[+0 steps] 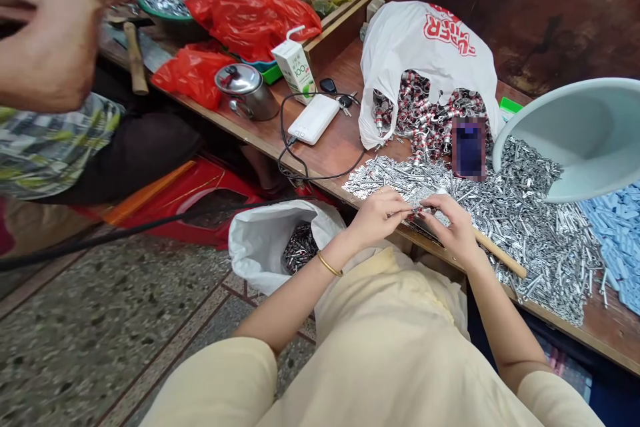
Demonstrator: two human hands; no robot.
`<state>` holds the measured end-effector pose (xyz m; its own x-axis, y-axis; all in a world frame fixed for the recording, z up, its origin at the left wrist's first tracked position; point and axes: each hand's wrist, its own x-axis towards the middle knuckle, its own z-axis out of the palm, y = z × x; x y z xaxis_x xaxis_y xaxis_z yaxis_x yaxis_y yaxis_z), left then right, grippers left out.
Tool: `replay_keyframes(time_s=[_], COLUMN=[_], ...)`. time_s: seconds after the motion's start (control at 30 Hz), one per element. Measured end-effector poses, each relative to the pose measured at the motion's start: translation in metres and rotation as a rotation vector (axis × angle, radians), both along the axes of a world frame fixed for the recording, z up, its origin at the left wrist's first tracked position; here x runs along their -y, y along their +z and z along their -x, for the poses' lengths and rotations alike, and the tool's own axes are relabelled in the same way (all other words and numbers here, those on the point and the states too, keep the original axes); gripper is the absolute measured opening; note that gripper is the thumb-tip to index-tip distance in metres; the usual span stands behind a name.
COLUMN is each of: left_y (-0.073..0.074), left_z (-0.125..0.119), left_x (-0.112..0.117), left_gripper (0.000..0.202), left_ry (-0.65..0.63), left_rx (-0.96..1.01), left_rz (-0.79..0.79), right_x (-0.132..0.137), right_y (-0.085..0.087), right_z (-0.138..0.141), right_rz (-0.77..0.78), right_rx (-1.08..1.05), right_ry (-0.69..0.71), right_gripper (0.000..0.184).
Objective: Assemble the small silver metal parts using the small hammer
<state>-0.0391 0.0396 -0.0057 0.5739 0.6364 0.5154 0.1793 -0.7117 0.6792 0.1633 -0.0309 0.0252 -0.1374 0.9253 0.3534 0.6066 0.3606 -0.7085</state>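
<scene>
At the table's front edge my left hand [383, 215] and my right hand [453, 227] come together, fingertips almost touching. Both are closed in a pinch around a small metal part [415, 211], mostly covered by the fingers. Just beyond them spreads a large pile of small silvery metal pieces [525, 240]. A wooden handle [500, 253] sticks out to the right of my right hand, along the table edge. Behind the pile, a white plastic bag [387, 40] lies open, with many small red-and-silver metal pieces [425, 120] in its mouth.
A pale tub [590, 100] lies tipped at right, beside light-blue pieces [617, 233]. Below left stands a white sack [255, 240]. A power bank [314, 119] with cable, a drink carton [294, 67] and a metal mug [247, 90] stand further left. Another person's arm [55, 47] is at far left.
</scene>
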Motion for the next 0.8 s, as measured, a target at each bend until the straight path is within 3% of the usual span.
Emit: replay_keyframes(time_s=[0.17, 0.3, 0.37, 0.47, 0.57, 0.63, 0.7, 0.8], left_y=[0.023, 0.029, 0.023, 0.008, -0.007, -0.015, -0.022, -0.030], left_z=[0.009, 0.012, 0.006, -0.013, -0.029, -0.030, -0.022, -0.002], left_x=[0.003, 0.004, 0.012, 0.037, 0.061, 0.064, 0.055, 0.029], left_gripper=[0.024, 0.021, 0.017, 0.016, 0.023, 0.026, 0.028, 0.030], left_ry=[-0.079, -0.166, -0.107, 0.090, 0.209, 0.218, 0.203, 0.243], left_rx=[-0.088, -0.008, 0.104, 0.353, 0.501, 0.480, 0.408, 0.319], left_rz=[-0.122, -0.099, 0.015, 0.369, 0.679, 0.759, 0.793, 0.833], right_x=[0.008, 0.017, 0.023, 0.032, 0.037, 0.040, 0.041, 0.042], right_y=[0.013, 0.016, 0.009, -0.012, -0.031, -0.034, -0.029, -0.020], right_z=[-0.002, 0.000, 0.009, 0.030, 0.040, 0.026, -0.010, -0.081], right_rz=[-0.034, -0.020, -0.046, -0.076, 0.020, 0.098, 0.115, 0.088], right_rx=[0.036, -0.011, -0.104, -0.307, -0.374, -0.313, -0.229, -0.084], right_ry=[0.054, 0.042, -0.055, -0.278, -0.378, -0.352, -0.371, -0.588], right_gripper=[0.018, 0.018, 0.017, 0.015, 0.018, 0.018, 0.016, 0.017])
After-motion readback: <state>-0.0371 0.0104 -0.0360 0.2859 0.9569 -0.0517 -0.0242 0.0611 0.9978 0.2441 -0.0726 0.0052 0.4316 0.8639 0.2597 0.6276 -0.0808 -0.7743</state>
